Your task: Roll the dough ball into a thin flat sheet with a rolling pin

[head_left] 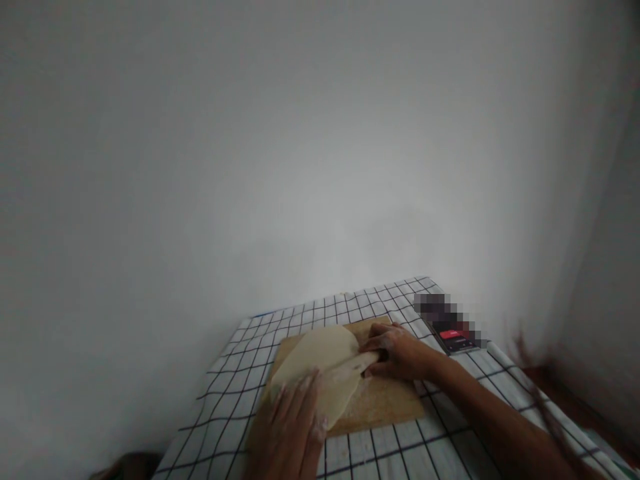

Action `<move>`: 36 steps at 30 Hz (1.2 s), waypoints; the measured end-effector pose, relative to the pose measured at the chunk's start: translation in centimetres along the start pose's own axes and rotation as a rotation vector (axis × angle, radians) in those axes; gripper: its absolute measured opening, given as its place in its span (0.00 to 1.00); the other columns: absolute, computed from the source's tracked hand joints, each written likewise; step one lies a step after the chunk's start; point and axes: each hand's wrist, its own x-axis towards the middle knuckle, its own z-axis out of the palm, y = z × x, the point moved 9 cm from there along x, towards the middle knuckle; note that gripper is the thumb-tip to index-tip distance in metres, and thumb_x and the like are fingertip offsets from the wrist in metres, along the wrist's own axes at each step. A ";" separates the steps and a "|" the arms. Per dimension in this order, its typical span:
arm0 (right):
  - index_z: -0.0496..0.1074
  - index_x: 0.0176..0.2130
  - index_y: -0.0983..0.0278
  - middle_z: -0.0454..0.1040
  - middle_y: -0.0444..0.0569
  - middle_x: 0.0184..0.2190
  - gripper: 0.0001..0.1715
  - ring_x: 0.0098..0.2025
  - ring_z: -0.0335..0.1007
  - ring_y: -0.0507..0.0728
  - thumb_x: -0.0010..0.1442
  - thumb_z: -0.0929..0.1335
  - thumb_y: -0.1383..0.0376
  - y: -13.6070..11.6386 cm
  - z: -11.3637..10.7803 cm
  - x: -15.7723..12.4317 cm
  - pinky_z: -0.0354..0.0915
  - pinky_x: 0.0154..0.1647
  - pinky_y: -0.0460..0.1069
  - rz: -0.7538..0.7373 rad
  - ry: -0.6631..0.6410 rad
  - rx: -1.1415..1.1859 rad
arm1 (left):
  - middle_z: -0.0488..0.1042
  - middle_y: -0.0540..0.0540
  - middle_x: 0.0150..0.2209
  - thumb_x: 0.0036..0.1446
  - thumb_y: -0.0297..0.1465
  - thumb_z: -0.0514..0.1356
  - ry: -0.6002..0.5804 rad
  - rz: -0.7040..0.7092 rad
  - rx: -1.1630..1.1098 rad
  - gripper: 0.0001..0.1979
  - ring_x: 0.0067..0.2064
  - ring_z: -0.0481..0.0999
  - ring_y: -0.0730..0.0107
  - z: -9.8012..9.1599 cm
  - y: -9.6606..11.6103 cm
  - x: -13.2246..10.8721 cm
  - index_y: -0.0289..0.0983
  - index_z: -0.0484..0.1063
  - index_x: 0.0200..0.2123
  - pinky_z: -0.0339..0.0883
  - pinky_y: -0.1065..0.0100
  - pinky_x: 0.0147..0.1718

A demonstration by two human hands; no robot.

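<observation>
A thin, pale sheet of rolled dough point(315, 350) lies on a wooden board point(380, 403), reaching over much of its left side. Across the dough rests a light wooden rolling pin point(349, 371). My right hand point(395, 350) has its fingers curled round the pin's right end. Flat over the near left part of the dough is my left hand point(295, 420), fingers stretched out and dusted with flour. It covers the place where the pin's left end would be, so that end is hidden.
A white tablecloth with dark checks point(240, 380) covers the table under the board. Right of the board, near the table's edge, lies a phone point(456, 339) with a lit, partly blurred screen. A plain pale wall point(320, 167) rises behind the table.
</observation>
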 end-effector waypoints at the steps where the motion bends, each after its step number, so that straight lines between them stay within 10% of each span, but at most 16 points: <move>1: 0.79 0.47 0.55 0.73 0.48 0.42 0.21 0.45 0.70 0.58 0.56 0.75 0.50 0.1 -0.1 -0.1 0.58 0.51 0.54 -0.003 -0.018 0.006 | 0.60 0.43 0.67 0.64 0.31 0.51 0.014 0.005 0.018 0.35 0.67 0.63 0.57 -0.3 0.7 -0.3 0.33 0.44 0.71 0.73 0.55 0.56; 7: 0.82 0.42 0.58 0.74 0.47 0.40 0.14 0.40 0.70 0.54 0.57 0.74 0.56 -0.1 -0.5 -0.9 0.63 0.40 0.47 -0.059 -0.158 0.172 | 0.60 0.44 0.67 0.64 0.33 0.50 -0.029 0.070 -0.019 0.33 0.66 0.65 0.62 -0.1 2.1 -0.9 0.31 0.48 0.70 0.72 0.63 0.56; 14: 0.79 0.48 0.59 0.74 0.50 0.43 0.18 0.42 0.71 0.57 0.62 0.71 0.53 -0.7 -0.6 -0.5 0.64 0.45 0.50 0.008 -0.049 0.076 | 0.57 0.48 0.69 0.71 0.30 0.44 -0.176 -0.074 -0.316 0.26 0.68 0.58 0.70 3.5 -3.8 3.6 0.41 0.48 0.70 0.61 0.63 0.65; 19: 0.77 0.49 0.60 0.73 0.50 0.41 0.18 0.43 0.70 0.58 0.64 0.68 0.54 -1.2 -0.4 0.2 0.63 0.47 0.52 0.009 0.012 -0.088 | 0.65 0.40 0.65 0.71 0.32 0.43 -0.180 -0.065 -0.276 0.23 0.67 0.61 0.57 6.8 -6.0 8.5 0.35 0.61 0.65 0.62 0.53 0.63; 27: 0.73 0.45 0.63 0.74 0.46 0.39 0.19 0.35 0.68 0.52 0.53 0.74 0.64 2.6 -1.0 -1.6 0.61 0.33 0.46 0.128 -0.153 0.145 | 0.69 0.37 0.62 0.68 0.31 0.46 -0.177 -0.008 -0.267 0.21 0.64 0.66 0.53 4.1 -1.3 8.4 0.32 0.68 0.59 0.66 0.50 0.62; 36: 0.72 0.39 0.62 0.72 0.40 0.31 0.34 0.31 0.66 0.52 0.39 0.80 0.48 2.5 0.3 -2.8 0.54 0.26 0.45 0.325 -0.356 0.181 | 0.63 0.36 0.66 0.63 0.40 0.53 0.095 0.004 -0.009 0.36 0.64 0.67 0.51 -0.3 4.2 2.6 0.28 0.52 0.69 0.73 0.55 0.53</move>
